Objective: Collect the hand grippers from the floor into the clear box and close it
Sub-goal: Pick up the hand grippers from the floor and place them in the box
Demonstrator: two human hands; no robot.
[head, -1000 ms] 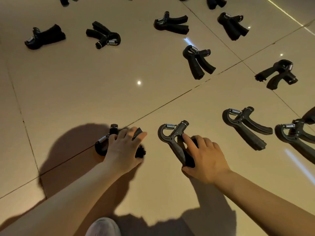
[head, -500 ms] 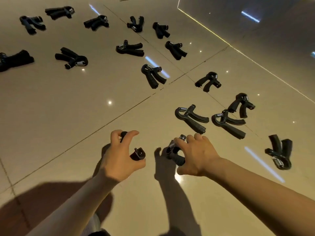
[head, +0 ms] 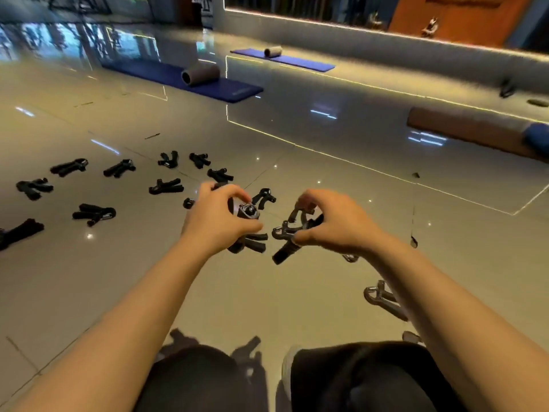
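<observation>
My left hand point(head: 217, 217) grips a black hand gripper point(head: 248, 212), lifted off the floor with its knob end showing between thumb and fingers. My right hand point(head: 332, 221) holds a second hand gripper point(head: 286, 242), its handle pointing down and left. Both are raised in front of me, close together. Several more black hand grippers lie on the glossy tile floor point(head: 89, 278) at the left, such as one point(head: 93, 214) and another point(head: 166, 187). Others point(head: 383, 298) lie partly behind my right forearm. No clear box is in view.
Two blue exercise mats point(head: 208, 81) point(head: 285, 59) with grey foam rollers point(head: 200, 74) lie farther back. A brown rolled mat point(head: 475, 132) lies at the right. A raised lit ledge point(head: 386, 49) runs along the back. My knees in dark shorts point(head: 356, 379) fill the bottom.
Both hands have lifted their hand grippers off the floor and brought them up together. My head has tilted up, so the room beyond now shows.
</observation>
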